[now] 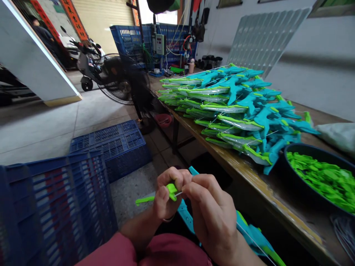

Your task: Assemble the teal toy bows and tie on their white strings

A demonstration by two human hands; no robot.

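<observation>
My left hand is closed around a small bright green plastic piece, held between thumb and fingers. Close beside it, my right hand pinches a thin white string whose end meets the green piece. Across my lap, partly hidden by both hands, lies a blue and green toy crossbow. Its string runs down to the lower right. A green strip sticks out to the left behind my left wrist; what it joins is hidden.
On the wooden bench many similar toy crossbows are stacked. A dark tub of green pieces stands at the right, near a coil of string. Blue crates are at my left, a fan beyond. A person is far left.
</observation>
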